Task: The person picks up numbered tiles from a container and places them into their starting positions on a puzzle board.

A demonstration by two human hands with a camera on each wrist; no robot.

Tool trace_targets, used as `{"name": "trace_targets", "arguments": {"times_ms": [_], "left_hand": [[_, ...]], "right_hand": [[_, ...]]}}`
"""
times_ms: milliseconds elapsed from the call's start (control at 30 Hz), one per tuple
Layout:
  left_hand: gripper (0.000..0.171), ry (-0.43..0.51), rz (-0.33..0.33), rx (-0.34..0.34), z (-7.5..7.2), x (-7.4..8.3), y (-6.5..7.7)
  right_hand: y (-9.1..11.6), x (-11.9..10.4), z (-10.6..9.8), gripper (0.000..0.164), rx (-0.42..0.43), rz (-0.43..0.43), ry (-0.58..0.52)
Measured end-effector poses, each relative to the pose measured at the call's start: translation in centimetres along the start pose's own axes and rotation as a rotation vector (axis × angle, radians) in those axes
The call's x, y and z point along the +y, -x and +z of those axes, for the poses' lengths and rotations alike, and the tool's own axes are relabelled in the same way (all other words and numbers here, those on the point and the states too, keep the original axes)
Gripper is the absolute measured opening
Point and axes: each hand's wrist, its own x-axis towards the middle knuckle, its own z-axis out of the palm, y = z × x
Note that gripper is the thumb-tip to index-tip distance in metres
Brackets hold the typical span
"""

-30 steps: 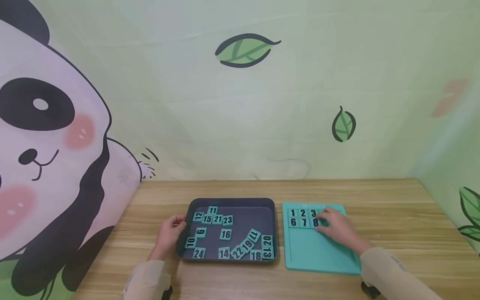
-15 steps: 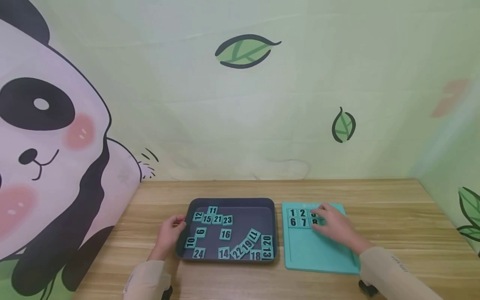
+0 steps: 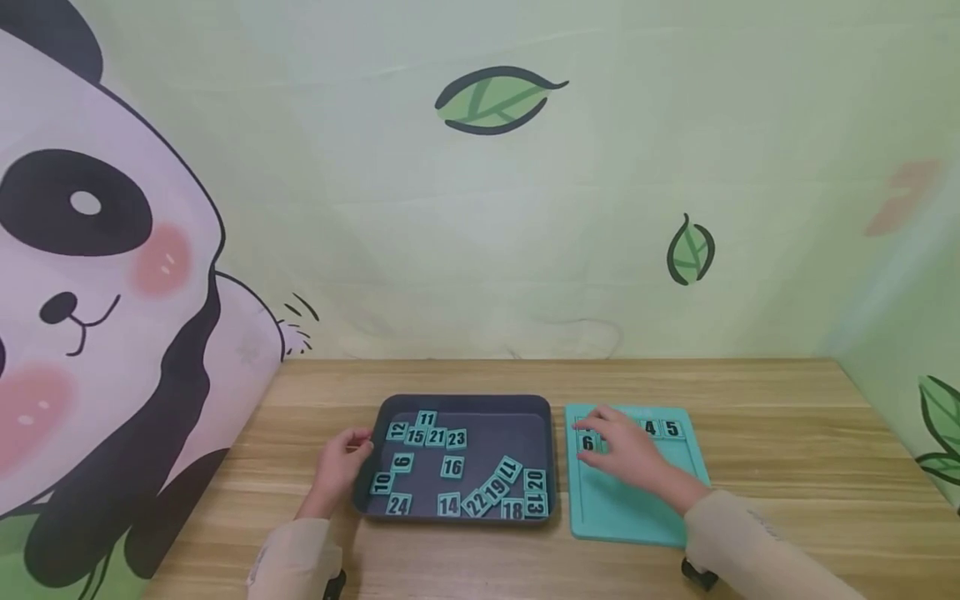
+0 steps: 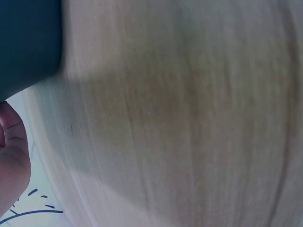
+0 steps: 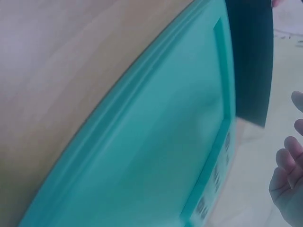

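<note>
A dark rectangular tray [image 3: 480, 405] holds several turquoise number tiles, such as the 16 tile [image 3: 452, 467]. My left hand [image 3: 339, 468] stays at the tray's left side, loosely bent, with its fingertips at the rim; the left wrist view shows a finger [image 4: 15, 127] by the tray's wall [image 4: 28, 42]. To the right lies a turquoise board [image 3: 633, 508]. Over its upper left my right hand [image 3: 622, 446] spreads thumb and forefinger apart, holding nothing that I can see. The 6 tile [image 3: 588, 443], 4 tile [image 3: 650, 428] and 5 tile [image 3: 672, 429] show; my hand covers others.
The wooden table [image 3: 465, 562] carries the tray and the board side by side, a narrow gap between them. Behind stands a pale green backdrop [image 3: 375, 208] with a panda [image 3: 97, 275] and leaves printed on it.
My right hand has shifted left along the board's number rows, from the 3 and 8 tiles to the 1 and 6 tiles, uncovering 4 and 5. My left hand has stayed put.
</note>
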Motion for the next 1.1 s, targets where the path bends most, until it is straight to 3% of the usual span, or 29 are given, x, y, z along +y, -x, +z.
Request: {"name": "trace_targets", "arguments": {"times_ms": [433,733,1100], "left_hand": [[0.029,0.009,0.024,0.015,0.0,-0.2,-0.1],[0.029,-0.002,0.029,0.015,-0.1,-0.4,-0.2],[0.029,-0.001,0.024,0.029,0.0,-0.3,-0.2]], "right_hand": [[-1.6,-4.2,1.4,0.034,-0.068,-0.066,-0.065],[-2.9,-6.0,3.0,0.031,-0.084,-0.136,-0.071],[-4.2,-8.0,4.9,0.031,-0.123,-0.136,-0.081]]}}
